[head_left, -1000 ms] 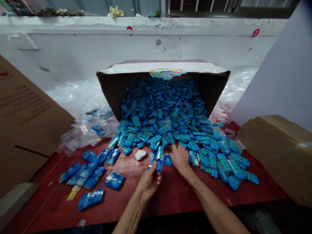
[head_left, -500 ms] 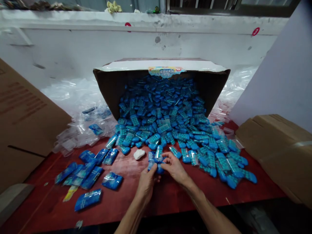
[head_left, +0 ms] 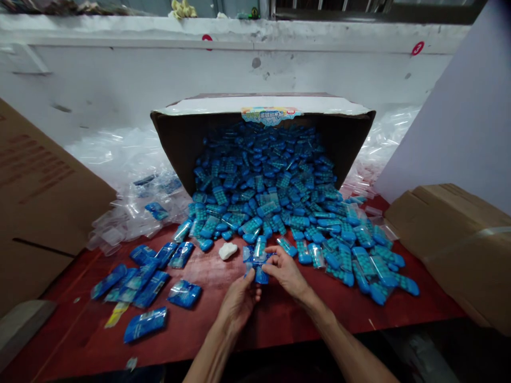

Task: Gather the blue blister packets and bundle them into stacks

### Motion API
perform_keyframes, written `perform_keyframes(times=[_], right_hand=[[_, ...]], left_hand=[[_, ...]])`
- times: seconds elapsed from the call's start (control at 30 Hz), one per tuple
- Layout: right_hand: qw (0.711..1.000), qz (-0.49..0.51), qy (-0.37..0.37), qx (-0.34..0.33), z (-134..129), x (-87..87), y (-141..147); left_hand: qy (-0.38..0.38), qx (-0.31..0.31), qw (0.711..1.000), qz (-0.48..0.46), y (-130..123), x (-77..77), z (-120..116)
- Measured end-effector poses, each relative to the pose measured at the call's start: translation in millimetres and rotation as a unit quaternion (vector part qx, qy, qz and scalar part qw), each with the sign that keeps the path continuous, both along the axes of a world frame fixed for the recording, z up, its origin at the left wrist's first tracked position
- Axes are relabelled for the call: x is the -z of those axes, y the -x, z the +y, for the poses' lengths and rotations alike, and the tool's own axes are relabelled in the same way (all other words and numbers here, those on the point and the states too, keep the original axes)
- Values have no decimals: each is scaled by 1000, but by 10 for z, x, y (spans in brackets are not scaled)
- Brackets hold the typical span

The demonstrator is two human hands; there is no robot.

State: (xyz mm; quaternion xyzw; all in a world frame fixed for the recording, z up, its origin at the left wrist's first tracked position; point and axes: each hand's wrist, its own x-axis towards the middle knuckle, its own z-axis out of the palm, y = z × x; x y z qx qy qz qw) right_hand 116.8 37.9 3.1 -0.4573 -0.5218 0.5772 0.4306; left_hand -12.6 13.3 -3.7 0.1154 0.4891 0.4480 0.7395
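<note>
Both my hands meet over the red table in front of the large pile. My left hand [head_left: 238, 300] is closed, its thumb and fingers pinching the near left edge of a blue printed plastic packet [head_left: 261, 274]. From the right, the bent fingers of my right hand [head_left: 289, 274] grip the same packet at its side. A small clear case [head_left: 260, 247] with blue ends and green beads shows at the packet's far end; whether it lies inside or behind cannot be made out. Close by on the left is a crumpled white lump [head_left: 228, 251].
An open carton [head_left: 170, 138] on its side spills many blue cases [head_left: 275, 186] onto the red table [head_left: 215, 330]. Filled blue packets [head_left: 146, 324] lie at left, clear plastic pieces [head_left: 120, 223] behind them. Cardboard boxes [head_left: 43, 197] [head_left: 451, 239] flank both sides.
The blue packet now appears flatter and more spread between my fingers. My left hand has shifted slightly down and left; my right hand stays nearly in place.
</note>
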Motion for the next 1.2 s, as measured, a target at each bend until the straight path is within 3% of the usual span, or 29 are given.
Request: perform_keyframes(times=[0.07,0.1,0.17,0.23,0.27,0.33,0.43,0.53,0.6,0.63,0.73,0.93,1.2], right_hand=[[989,-132,-57,33,25,-12,-90],[967,-229,-91,61,44,-13,-144],[886,-431,-135,110,88,1,-244],[803,-567,-143,119,135,43,-304],[777,-602,-143,114,158,70,-317],[759,-625,-152,105,200,119,-323],[789,-586,-148,111,231,119,-352],[890,-427,-135,78,167,-28,-454],[951,-281,-128,-8,66,-180,-528],[965,-230,-116,-51,7,-255,-553],[976,-161,-87,-117,-135,-402,-561],[981,-159,-63,-87,-160,-337,-482],[962,-226,-138,-66,-210,-382,-434]], left_hand=[[13,-15,1000,4,14,6,-6],[17,-22,1000,4,21,9,-8],[20,-34,999,-1,30,10,-13],[23,-39,999,-10,31,0,-20],[25,-38,999,-14,31,-10,-23],[32,-36,999,-19,30,-36,-26],[40,-40,998,-21,37,-71,-17],[48,-57,997,-22,50,-76,9],[49,-63,997,-22,54,-57,27],[48,-64,997,-22,52,-43,34],[44,-59,997,-26,37,0,39],[16,-48,998,-35,18,19,-7],[-3,-39,998,-51,35,33,-22]])
